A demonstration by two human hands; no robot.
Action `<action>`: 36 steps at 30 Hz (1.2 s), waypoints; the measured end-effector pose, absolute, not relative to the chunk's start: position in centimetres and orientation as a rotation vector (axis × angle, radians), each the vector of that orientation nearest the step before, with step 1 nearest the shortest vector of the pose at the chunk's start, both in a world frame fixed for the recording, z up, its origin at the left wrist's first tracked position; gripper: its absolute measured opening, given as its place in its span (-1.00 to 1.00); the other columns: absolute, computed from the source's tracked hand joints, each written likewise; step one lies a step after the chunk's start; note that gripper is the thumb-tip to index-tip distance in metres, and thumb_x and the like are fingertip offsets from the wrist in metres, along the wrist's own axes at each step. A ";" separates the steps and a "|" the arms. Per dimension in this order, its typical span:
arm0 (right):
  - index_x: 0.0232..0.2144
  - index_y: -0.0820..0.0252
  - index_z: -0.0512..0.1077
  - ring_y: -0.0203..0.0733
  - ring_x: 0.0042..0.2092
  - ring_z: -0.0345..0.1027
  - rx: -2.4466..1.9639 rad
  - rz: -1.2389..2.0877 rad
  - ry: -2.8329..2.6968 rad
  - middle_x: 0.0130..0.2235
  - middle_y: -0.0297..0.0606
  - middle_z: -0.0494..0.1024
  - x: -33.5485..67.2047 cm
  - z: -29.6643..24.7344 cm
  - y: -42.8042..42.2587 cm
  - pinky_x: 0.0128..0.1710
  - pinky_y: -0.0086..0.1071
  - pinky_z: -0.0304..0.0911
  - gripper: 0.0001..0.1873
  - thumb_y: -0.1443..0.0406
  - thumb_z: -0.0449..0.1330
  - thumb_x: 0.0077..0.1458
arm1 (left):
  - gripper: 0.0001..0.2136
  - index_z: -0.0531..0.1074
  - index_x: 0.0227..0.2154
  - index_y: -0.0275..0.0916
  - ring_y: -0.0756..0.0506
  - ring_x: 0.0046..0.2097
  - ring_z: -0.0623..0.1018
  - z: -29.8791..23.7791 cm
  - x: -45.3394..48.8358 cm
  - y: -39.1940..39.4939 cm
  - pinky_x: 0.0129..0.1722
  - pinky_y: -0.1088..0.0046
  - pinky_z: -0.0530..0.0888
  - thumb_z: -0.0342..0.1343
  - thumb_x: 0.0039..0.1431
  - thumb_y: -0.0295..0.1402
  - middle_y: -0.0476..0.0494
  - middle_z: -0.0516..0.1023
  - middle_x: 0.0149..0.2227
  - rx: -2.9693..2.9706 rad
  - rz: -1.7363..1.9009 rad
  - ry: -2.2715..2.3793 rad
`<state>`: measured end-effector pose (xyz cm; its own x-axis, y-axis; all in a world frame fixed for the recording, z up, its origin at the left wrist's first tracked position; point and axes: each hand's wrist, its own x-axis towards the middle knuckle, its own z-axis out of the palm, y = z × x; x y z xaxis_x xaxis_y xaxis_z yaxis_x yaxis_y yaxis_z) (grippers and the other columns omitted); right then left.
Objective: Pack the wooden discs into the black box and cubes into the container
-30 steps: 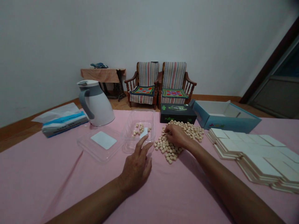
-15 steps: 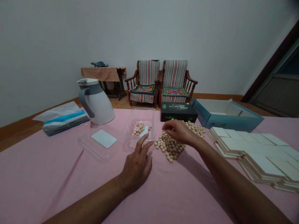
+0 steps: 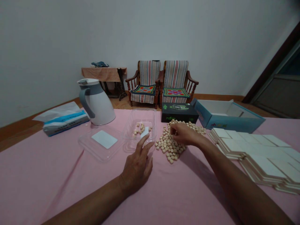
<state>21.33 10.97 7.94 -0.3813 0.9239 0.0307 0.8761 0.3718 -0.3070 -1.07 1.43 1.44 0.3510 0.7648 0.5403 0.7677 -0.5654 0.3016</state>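
A clear plastic box (image 3: 152, 125) holds several small pale wooden cubes (image 3: 142, 128) and a white slip (image 3: 144, 132). My left hand (image 3: 138, 162) rests at the box's near edge, fingers stretched out and slightly apart, fingertips on or just over the rim. To the right of the box lies a heaped pile of the same wooden cubes (image 3: 172, 150). My right hand (image 3: 184, 134) is over this pile with fingers curled down and closed; the fingertips are hidden, so what they hold cannot be seen.
A clear lid (image 3: 87, 145) with a white label lies left of the box. Behind stand a white-and-grey jug (image 3: 100, 107), a tissue pack (image 3: 65, 123), a black box (image 3: 179, 112) and an open blue box (image 3: 232, 122). Stacked pale boards (image 3: 253, 147) lie right on the pink cloth (image 3: 150, 200).
My right hand has shifted a little to the right over the pile, and its fingers have curled down and closed. My left hand stays put at the box.
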 end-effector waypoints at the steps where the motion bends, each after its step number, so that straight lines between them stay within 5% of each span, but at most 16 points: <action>1: -0.46 0.24 0.43 -0.29 -0.40 0.32 -1.539 0.391 -2.330 -0.44 -0.28 0.51 21.1 8.1 11.0 -0.44 -0.47 0.08 -0.85 0.49 0.14 -0.16 | -0.53 0.12 0.15 -0.19 -0.08 -0.13 0.54 1.4 -1.1 1.4 -0.33 0.39 0.58 -0.02 0.16 -0.49 -0.39 0.05 0.30 -2.576 -1.027 -1.461; 9: -0.31 0.20 0.38 -0.27 -0.25 0.43 -0.824 0.989 -1.706 -0.28 -0.28 0.51 18.8 8.6 10.5 -0.21 -0.36 0.32 -0.81 0.28 0.22 -0.03 | -0.52 0.12 0.14 -0.20 -0.09 -0.11 0.54 1.5 -1.0 1.4 -0.36 0.41 0.58 -0.02 0.14 -0.49 -0.38 0.05 0.29 -2.587 -1.029 -1.460; 20: -0.38 0.25 0.52 -0.16 -0.24 0.42 -1.651 0.360 -2.620 -0.26 -0.14 0.59 20.7 7.8 10.3 -0.35 -0.44 0.15 -0.78 0.47 0.14 -0.12 | -0.53 0.14 0.13 -0.19 -0.08 -0.11 0.54 1.4 -1.1 1.5 -0.32 0.40 0.58 -0.02 0.14 -0.50 -0.38 0.06 0.29 -2.583 -1.037 -1.434; 36: -0.42 0.24 0.48 -0.29 -0.40 0.33 -1.417 0.423 -2.272 -0.43 -0.28 0.52 20.6 7.2 11.1 -0.41 -0.46 0.13 -0.83 0.44 0.13 -0.13 | -0.53 0.11 0.14 -0.18 -0.09 -0.09 0.54 1.7 -1.0 1.4 -0.32 0.38 0.58 -0.02 0.15 -0.51 -0.40 0.03 0.30 -2.601 -1.026 -1.467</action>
